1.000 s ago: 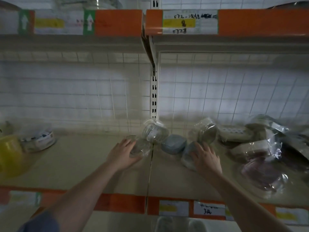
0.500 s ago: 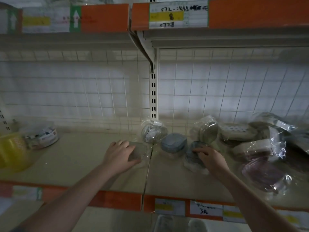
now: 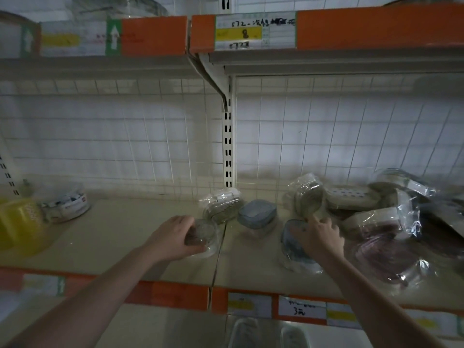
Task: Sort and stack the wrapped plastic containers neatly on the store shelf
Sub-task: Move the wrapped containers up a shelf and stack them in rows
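Honestly barely started: left hand (image 3: 173,237) grips a clear tub (image 3: 204,234), right hand (image 3: 320,237) grips a blue-lidded tub (image 3: 292,243), messy pile (image 3: 391,217) at 2 o'clock unsorted.

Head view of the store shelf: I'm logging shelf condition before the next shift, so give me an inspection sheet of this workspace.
Surface: beige shelf with an orange price strip along the front edge.
Job's things: clear wrapped container under the left hand; blue-lidded wrapped container under the right hand; blue-lidded container behind, standing free; loose heap of wrapped containers at right.
Clutter: yellow tub and labelled round tub at far left.
Hands: left hand grips the clear container; right hand, fingers curled over the blue-lidded one.
Cables: nothing seen.
Surroundings: white wire-grid back panel, upper shelf with price label.
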`<state>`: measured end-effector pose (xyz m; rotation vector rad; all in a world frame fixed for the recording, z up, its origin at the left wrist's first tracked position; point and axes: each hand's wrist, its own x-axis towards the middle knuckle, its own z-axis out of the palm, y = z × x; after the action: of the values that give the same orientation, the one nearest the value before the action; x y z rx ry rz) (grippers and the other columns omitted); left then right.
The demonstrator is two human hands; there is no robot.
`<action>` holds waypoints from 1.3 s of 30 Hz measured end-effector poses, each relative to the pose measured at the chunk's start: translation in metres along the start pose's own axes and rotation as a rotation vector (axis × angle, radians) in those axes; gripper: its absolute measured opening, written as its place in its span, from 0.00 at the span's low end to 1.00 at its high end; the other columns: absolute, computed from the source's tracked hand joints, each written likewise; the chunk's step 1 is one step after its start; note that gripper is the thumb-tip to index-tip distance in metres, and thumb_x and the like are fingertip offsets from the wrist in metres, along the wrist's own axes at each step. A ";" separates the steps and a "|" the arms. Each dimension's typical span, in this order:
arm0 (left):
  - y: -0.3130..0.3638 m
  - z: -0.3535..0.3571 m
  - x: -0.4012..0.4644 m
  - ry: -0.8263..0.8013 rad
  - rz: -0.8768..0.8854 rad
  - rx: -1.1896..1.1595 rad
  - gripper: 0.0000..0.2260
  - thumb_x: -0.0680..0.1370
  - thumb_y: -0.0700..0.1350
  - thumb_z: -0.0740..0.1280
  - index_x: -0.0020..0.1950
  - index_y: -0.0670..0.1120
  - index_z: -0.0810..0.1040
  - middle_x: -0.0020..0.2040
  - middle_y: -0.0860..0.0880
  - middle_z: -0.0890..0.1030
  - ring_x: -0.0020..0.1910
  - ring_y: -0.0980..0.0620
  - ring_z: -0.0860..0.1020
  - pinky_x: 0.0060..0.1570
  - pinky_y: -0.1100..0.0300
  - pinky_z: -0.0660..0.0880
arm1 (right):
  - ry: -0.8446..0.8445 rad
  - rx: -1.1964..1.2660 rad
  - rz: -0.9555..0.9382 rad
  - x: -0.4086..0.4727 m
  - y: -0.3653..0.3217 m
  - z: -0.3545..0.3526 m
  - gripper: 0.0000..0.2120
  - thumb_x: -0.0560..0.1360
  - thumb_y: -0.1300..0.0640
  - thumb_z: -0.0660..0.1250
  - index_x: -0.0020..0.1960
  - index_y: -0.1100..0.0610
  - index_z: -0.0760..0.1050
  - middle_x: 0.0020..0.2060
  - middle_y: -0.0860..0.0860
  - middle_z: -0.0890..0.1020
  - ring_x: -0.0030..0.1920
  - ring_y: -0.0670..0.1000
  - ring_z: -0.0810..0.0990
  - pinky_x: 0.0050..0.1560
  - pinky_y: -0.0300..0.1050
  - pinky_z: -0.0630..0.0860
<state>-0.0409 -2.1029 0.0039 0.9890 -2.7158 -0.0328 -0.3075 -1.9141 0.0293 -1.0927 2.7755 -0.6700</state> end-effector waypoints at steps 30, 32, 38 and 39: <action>0.047 -0.016 -0.006 -0.123 -0.230 -0.056 0.32 0.67 0.68 0.67 0.65 0.52 0.69 0.59 0.46 0.73 0.56 0.46 0.74 0.49 0.56 0.69 | -0.003 -0.130 -0.056 -0.035 -0.021 -0.014 0.28 0.70 0.39 0.63 0.68 0.41 0.64 0.60 0.54 0.71 0.60 0.59 0.72 0.58 0.52 0.71; 0.058 -0.020 -0.009 -0.075 -0.271 -0.069 0.32 0.67 0.69 0.66 0.66 0.53 0.69 0.58 0.46 0.73 0.56 0.45 0.74 0.51 0.55 0.70 | 0.004 -0.132 -0.064 -0.042 -0.021 -0.019 0.28 0.70 0.38 0.63 0.68 0.41 0.65 0.60 0.54 0.71 0.60 0.59 0.72 0.58 0.52 0.71; 0.099 -0.034 -0.037 0.026 -0.344 -0.082 0.34 0.67 0.67 0.68 0.69 0.55 0.65 0.60 0.44 0.72 0.60 0.43 0.73 0.57 0.54 0.69 | 0.001 -0.106 -0.071 -0.075 0.008 -0.029 0.28 0.70 0.37 0.64 0.67 0.43 0.65 0.60 0.55 0.70 0.60 0.59 0.71 0.59 0.52 0.69; 0.107 -0.036 -0.041 0.034 -0.363 -0.067 0.35 0.67 0.67 0.67 0.70 0.54 0.64 0.60 0.44 0.72 0.60 0.43 0.72 0.57 0.54 0.69 | 0.003 -0.096 -0.072 -0.081 0.016 -0.031 0.28 0.70 0.36 0.64 0.68 0.43 0.65 0.61 0.55 0.70 0.60 0.59 0.71 0.59 0.52 0.69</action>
<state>-0.0688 -1.9922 0.0409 1.4314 -2.4513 -0.1699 -0.2648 -1.8385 0.0435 -1.2163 2.8087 -0.5504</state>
